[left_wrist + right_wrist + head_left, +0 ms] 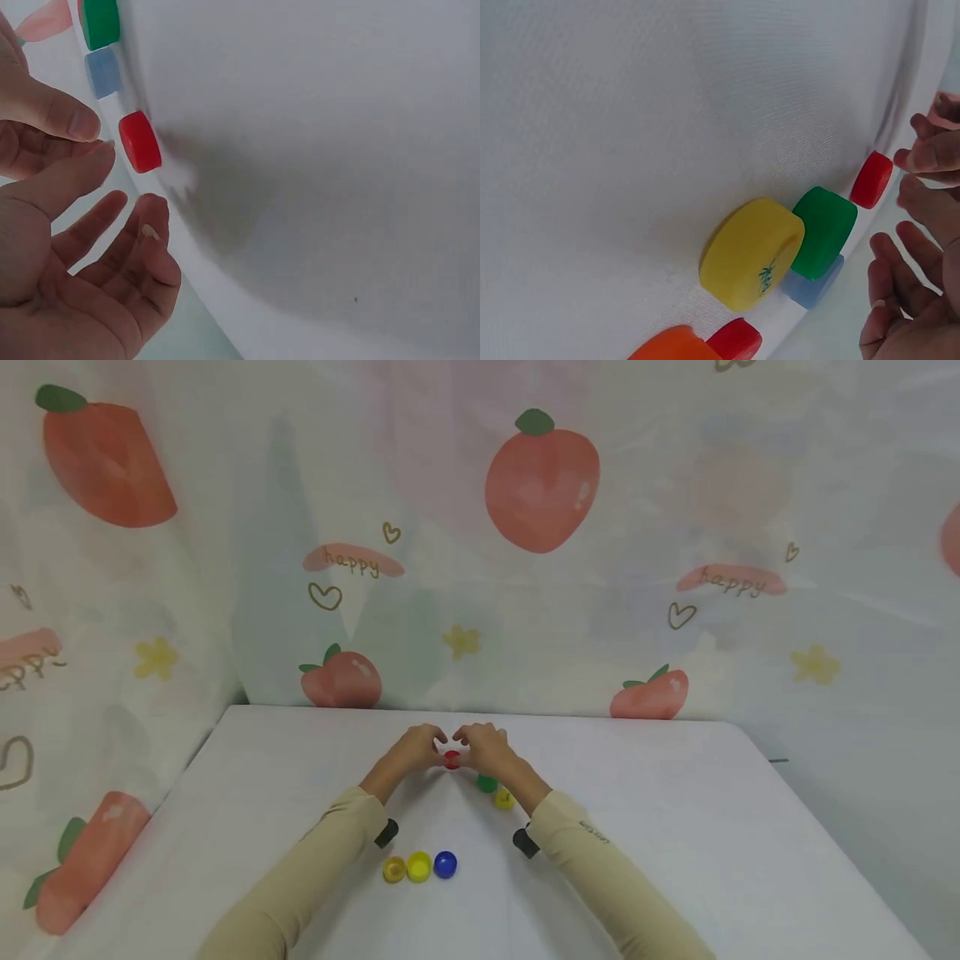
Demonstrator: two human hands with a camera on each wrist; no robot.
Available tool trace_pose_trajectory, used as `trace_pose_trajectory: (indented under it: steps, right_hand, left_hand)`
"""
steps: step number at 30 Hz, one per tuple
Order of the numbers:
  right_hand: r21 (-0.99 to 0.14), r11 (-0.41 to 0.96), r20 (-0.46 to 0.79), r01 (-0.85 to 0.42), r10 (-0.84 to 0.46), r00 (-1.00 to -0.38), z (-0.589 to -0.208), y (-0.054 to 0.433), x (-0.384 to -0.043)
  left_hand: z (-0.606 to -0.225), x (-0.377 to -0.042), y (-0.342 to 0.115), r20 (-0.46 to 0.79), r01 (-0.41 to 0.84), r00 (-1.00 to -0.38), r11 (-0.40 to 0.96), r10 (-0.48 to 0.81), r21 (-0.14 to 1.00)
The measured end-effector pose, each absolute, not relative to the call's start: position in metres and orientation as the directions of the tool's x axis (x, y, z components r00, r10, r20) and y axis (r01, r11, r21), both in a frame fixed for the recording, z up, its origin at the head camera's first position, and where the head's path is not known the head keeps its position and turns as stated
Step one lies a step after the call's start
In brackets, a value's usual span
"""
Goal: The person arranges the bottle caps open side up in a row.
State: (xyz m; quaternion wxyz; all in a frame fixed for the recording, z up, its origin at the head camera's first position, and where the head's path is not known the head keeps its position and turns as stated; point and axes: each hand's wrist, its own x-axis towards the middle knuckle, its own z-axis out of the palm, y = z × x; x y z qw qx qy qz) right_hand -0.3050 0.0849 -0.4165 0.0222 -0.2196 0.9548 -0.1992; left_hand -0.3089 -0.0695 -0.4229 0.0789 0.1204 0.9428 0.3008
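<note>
A small red bottle cap [452, 760] lies on the white table between my hands. My left hand [417, 748] comes in from the left, its thumb apart from its loosely bent fingers. Opposite it is my right hand [486, 750], with the fingers likewise bent and spread from the thumb. In the left wrist view the two thumb tips come close together beside the red cap [140, 142], and nothing shows inside either hand. Near the right hand, a green cap [825, 232] and a yellow cap [750, 255] with dark lettering stand close together, a light blue cap [814, 283] beyond them.
Nearer the body, a gold cap [393, 869], a yellow open-topped cap [419, 867] and a blue cap [446, 864] sit in a row between the forearms. An orange cap [671, 346] and another red cap [735, 339] show in the right wrist view. A fruit-patterned curtain [450, 610] hangs behind the table.
</note>
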Motion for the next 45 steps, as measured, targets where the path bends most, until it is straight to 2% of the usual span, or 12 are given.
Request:
trace_pose_trajectory:
  steps: [6, 16, 21, 26, 32, 36, 40, 45]
  right_hand:
    - [-0.301, 0.874, 0.026, -0.382, -0.393, -0.919, -0.422, 0.084, -0.305]
    - [-0.28, 0.867, 0.018, -0.411, -0.424, -0.906, -0.432, 0.078, -0.295]
    - [-0.261, 0.862, 0.046, -0.435, -0.439, -0.897, -0.43, 0.076, -0.298]
    - [-0.245, 0.85, 0.051, -0.466, -0.469, -0.882, -0.429, 0.079, -0.304]
    - [-0.236, 0.84, 0.093, -0.488, -0.48, -0.872, -0.423, 0.086, -0.307]
    - [-0.304, 0.827, 0.094, -0.473, -0.468, -0.879, -0.419, 0.091, -0.306]
    - [-0.417, 0.782, 0.116, -0.463, -0.459, -0.881, -0.418, 0.095, -0.307]
    - [-0.626, 0.677, 0.126, -0.388, -0.403, -0.906, -0.411, 0.098, -0.305]
  left_hand:
    - [-0.432, -0.314, -0.064, -0.106, 0.181, -0.951, 0.8, 0.291, 0.572]
    - [-0.445, -0.312, -0.06, -0.175, 0.13, -0.949, 0.827, 0.264, 0.547]
    - [-0.442, -0.31, -0.062, -0.113, 0.182, -0.953, 0.827, 0.282, 0.532]
    - [-0.435, -0.31, -0.064, -0.103, 0.199, -0.949, 0.818, 0.299, 0.54]
    - [-0.427, -0.309, -0.067, -0.107, 0.202, -0.938, 0.769, 0.331, 0.606]
    - [-0.423, -0.309, -0.07, -0.061, 0.234, -0.928, 0.7, 0.368, 0.674]
    - [-0.422, -0.309, -0.072, 0.001, 0.227, -0.94, 0.624, 0.341, 0.748]
    - [-0.416, -0.307, -0.073, 0.046, 0.195, -0.953, 0.491, 0.298, 0.849]
